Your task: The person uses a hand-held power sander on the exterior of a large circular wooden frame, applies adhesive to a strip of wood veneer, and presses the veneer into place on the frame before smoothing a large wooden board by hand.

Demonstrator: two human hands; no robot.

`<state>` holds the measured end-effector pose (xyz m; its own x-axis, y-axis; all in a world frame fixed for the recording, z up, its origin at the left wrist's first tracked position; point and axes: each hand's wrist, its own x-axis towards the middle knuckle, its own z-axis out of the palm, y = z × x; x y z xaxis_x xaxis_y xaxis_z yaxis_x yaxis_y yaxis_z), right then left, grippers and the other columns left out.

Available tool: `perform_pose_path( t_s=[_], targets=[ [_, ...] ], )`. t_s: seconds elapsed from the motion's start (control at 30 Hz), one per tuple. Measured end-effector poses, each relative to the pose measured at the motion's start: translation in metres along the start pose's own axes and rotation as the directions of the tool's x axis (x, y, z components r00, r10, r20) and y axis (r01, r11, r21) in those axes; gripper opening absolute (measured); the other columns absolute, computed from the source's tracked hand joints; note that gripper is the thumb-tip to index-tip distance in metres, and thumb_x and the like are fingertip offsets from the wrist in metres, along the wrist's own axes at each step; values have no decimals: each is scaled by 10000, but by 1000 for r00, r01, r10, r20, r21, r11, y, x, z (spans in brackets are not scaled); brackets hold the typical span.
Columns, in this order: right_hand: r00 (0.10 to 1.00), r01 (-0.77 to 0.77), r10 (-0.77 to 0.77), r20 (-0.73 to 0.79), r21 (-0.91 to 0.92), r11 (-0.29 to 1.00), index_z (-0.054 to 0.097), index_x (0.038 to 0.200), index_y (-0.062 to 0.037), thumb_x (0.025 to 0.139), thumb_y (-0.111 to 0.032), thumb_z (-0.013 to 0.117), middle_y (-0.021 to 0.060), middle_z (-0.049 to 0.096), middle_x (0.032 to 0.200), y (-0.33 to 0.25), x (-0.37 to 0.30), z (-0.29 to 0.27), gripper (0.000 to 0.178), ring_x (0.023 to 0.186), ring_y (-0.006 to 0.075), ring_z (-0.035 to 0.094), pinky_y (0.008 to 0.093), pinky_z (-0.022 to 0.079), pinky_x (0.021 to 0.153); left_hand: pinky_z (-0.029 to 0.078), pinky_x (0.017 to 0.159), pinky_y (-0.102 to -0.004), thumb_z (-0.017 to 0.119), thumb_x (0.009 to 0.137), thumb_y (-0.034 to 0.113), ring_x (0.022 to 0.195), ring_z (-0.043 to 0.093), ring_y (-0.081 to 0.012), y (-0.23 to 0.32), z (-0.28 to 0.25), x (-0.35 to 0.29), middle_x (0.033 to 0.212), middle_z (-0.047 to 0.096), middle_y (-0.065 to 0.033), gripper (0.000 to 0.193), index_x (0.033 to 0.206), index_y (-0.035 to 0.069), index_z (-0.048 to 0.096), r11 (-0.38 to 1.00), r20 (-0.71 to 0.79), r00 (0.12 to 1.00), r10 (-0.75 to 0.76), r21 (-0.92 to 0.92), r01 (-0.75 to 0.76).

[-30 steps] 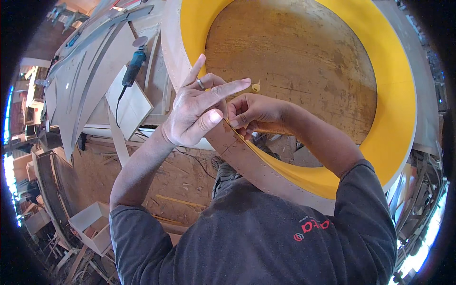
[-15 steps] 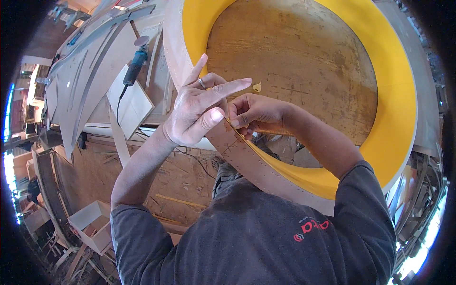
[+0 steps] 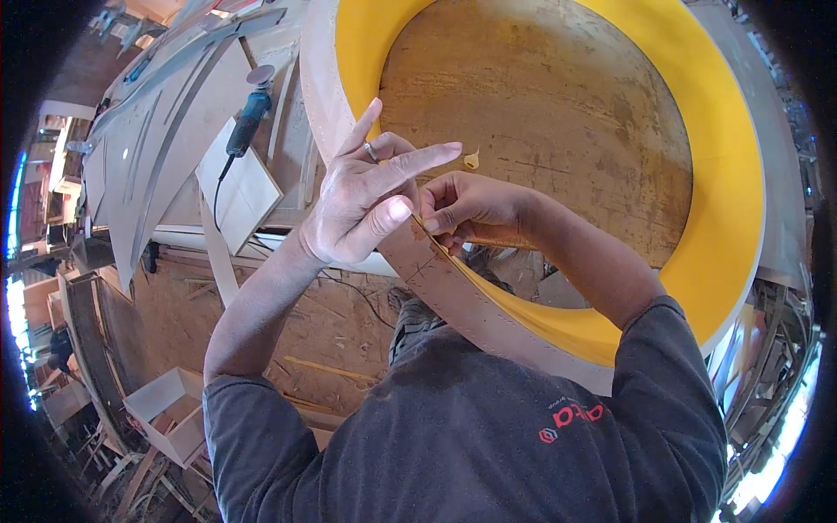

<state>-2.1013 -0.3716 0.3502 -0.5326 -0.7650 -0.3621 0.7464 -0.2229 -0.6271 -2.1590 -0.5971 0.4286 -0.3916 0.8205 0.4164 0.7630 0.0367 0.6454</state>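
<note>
A large ring-shaped frame lies before me, with a smooth yellow lining inside and a pale, stapled outer wall. My left hand is over its near left rim, thumb, index and little finger stretched apart, the middle fingers bent. A metal band sits on one finger. Just right of it, my right hand reaches in from the inner side, its thumb and fingertips pinched on the lining's top edge. The left hand partly hides the rim there. A small yellow scrap lies on the worn brown board inside the ring.
Left of the ring, a teal angle grinder with a dark cord lies by a pale square panel. Thin cut sheets spread further left. An open-topped box and wood offcuts lie on the littered floor.
</note>
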Motion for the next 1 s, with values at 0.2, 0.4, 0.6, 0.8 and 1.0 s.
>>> perform_pose_path(
  t_s=[0.2, 0.4, 0.6, 0.8, 1.0],
  targets=[
    [1000, 19, -19, 19, 6, 1000, 668, 896, -85, 904, -210, 822, 44, 718, 801, 0, 0, 3, 199, 716, 162, 724, 279, 587, 625, 17, 1296, -515, 276, 1075, 557, 945, 706, -248, -1, 0, -1, 740, 714, -95, 797, 1393, -111, 573, 1000, -7, 1000, 0, -2, 0],
    [1000, 7, -7, 0, -9, 1000, 664, 890, -85, 910, -212, 817, 62, 730, 812, -1, -1, 4, 200, 724, 178, 731, 287, 587, 638, 20, 1300, -508, 283, 1074, 542, 881, 719, -244, -4, 2, -2, 843, 737, -110, 787, 1377, -119, 584, 1000, -14, 1000, 12, 1, -12],
    [1000, 4, -5, 5, 4, 1000, 657, 893, -87, 907, -202, 822, 54, 725, 807, -1, 1, 3, 202, 715, 169, 725, 286, 583, 633, 39, 1300, -522, 360, 1065, 458, 911, 720, -275, -5, 4, -1, 563, 526, -22, 666, 1473, -33, 549, 998, -71, 995, 70, 5, -70],
    [1000, 14, -14, 9, 19, 1000, 648, 882, -88, 908, -197, 820, 56, 724, 806, 2, 1, 0, 205, 707, 172, 722, 278, 577, 620, 60, 1299, -518, 366, 1061, 457, 914, 712, -271, -4, 3, 0, 567, 518, -24, 665, 1475, -29, 550, 999, -62, 997, 55, 3, -54],
    [1000, 18, -18, 8, 19, 1000, 646, 875, -93, 904, -201, 824, 40, 710, 787, 0, 1, 4, 210, 691, 155, 710, 275, 577, 615, 36, 1291, -527, 271, 1069, 577, 963, 705, -244, -3, 1, -2, 584, 620, -33, 810, 1413, -90, 575, 1000, -25, 1000, 1, 2, -1]
  ],
)
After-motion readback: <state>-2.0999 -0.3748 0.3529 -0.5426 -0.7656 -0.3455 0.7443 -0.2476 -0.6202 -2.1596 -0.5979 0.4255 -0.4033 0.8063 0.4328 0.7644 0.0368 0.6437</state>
